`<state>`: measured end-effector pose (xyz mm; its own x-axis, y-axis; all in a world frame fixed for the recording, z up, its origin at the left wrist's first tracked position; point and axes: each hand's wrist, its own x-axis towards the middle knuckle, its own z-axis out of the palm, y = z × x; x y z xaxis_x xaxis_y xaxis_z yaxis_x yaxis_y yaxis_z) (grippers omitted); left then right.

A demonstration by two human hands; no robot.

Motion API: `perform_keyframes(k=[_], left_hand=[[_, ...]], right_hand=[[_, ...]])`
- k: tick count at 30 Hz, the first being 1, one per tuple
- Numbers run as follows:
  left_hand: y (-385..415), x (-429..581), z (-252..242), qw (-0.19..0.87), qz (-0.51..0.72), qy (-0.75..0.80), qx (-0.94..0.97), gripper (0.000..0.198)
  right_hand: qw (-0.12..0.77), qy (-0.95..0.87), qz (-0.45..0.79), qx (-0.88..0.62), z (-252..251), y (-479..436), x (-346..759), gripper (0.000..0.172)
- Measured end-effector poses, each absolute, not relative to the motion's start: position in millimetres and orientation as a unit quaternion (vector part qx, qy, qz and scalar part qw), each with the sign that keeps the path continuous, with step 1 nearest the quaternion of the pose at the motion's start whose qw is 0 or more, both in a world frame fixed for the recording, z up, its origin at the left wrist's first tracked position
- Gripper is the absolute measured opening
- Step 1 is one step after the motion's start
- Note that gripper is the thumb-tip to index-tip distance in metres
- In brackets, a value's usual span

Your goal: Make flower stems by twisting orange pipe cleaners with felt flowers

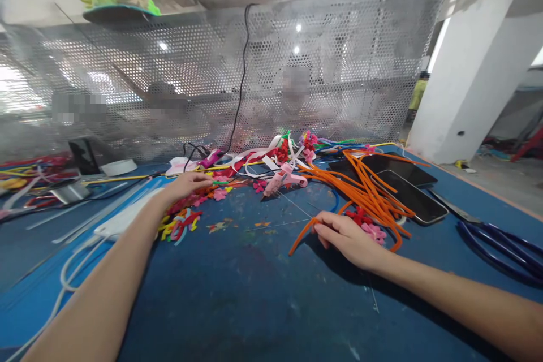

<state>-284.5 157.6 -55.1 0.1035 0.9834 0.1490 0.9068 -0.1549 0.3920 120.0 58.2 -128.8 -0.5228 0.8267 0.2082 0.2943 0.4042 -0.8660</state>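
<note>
My left hand [186, 184] reaches out over a heap of small felt flowers and pipe-cleaner bits [186, 218], its fingertips pinched on a short green piece [220, 182]. My right hand [348, 237] rests on the blue table [237, 294] with its fingers closed on the bent end of an orange pipe cleaner [303, 232]. A bundle of long orange pipe cleaners [369, 189] lies just behind that hand. Red and pink felt flowers [367, 225] sit beside the knuckles. A pink glue gun [284, 178] lies between the two hands, further back.
A phone [413, 197] and a dark tablet [390, 167] lie at the right. Dark blue tubing [500, 246] runs along the right edge. A perforated metal screen [271, 68] closes the back. White strips and cables [85, 220], a tape roll [119, 167] lie left.
</note>
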Motion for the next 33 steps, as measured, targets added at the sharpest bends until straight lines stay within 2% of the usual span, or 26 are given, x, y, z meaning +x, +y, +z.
perform_keyframes(k=[5, 11, 13, 15, 17, 19, 20, 22, 24, 26, 33], left_hand=[[154.2, -259.0, -45.9, 0.134, 0.162, 0.622, 0.754, 0.028], [138.5, -194.5, 3.2, 0.072, 0.218, 0.602, 0.765, 0.032], [118.4, -157.0, 17.9, 0.045, 0.273, 0.579, 0.767, 0.029], [93.0, -114.2, 21.0, 0.032, 0.399, 0.54, 0.74, 0.026], [67.5, -72.8, 8.8, 0.047, 0.528, 0.472, 0.705, 0.023], [46.2, -39.6, -16.5, 0.088, 0.592, 0.405, 0.691, 0.017], [38.2, -27.4, -31.5, 0.11, 0.59, 0.394, 0.696, 0.013], [28.4, -12.4, -60.4, 0.164, 0.512, 0.402, 0.741, 0.016], [26.1, -7.5, -81.6, 0.216, 0.43, 0.435, 0.761, 0.013], [28.4, -8.4, -93.0, 0.244, 0.398, 0.448, 0.763, 0.011], [36.7, -11.8, -101.7, 0.326, 0.453, 0.427, 0.712, 0.014]], right_hand=[[0.334, -0.761, 0.421, -0.362, -128.4, 59.1, 119.2, 0.023], [0.36, -0.737, 0.451, -0.352, -131.3, 60.2, 119.5, 0.027], [0.377, -0.737, 0.44, -0.347, -132.5, 59.6, 120.1, 0.03], [0.406, -0.732, 0.422, -0.349, -133.7, 59.0, 121.0, 0.032], [0.449, -0.714, 0.402, -0.356, -134.8, 58.7, 122.0, 0.031], [0.498, -0.691, 0.383, -0.357, -135.2, 58.6, 123.1, 0.029], [0.519, -0.682, 0.374, -0.355, -134.9, 58.5, 123.7, 0.028], [0.54, -0.678, 0.358, -0.348, -133.3, 57.8, 124.9, 0.027], [0.535, -0.692, 0.342, -0.343, -130.4, 56.5, 125.8, 0.027], [0.522, -0.71, 0.322, -0.347, -127.0, 55.0, 126.5, 0.026], [0.467, -0.755, 0.26, -0.38, -125.3, 56.4, 127.2, 0.024]])
